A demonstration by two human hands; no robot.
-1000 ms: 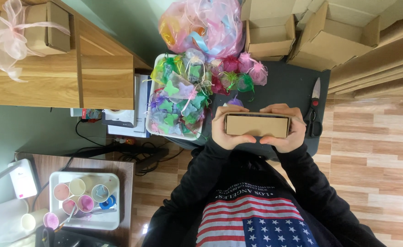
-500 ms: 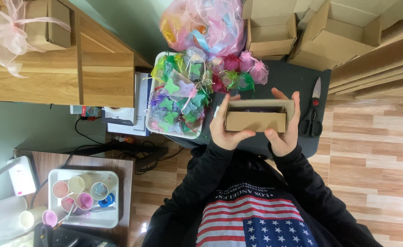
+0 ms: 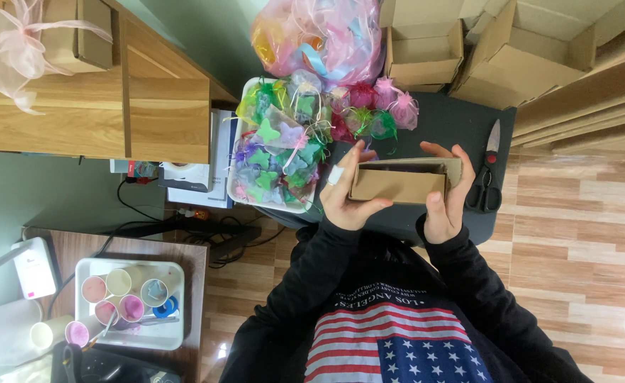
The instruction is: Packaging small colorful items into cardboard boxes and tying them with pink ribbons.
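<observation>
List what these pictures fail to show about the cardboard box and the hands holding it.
- Head view: inside of the cardboard box, hidden by its own walls and flap.
- Left hand palm, pressed against the box.
- Right hand fingertips, behind the box.
- Scissors blades: too small to judge.

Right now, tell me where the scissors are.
In the head view, the scissors lie on the dark table's right edge, just beyond the cardboard box both hands hold.

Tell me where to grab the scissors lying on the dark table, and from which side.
Take the scissors by the black handle loops, at the end nearer the person. Come from above on the table's open right edge. The blade points away toward the cardboard boxes, and the right hand holding the small box sits just left.
</observation>
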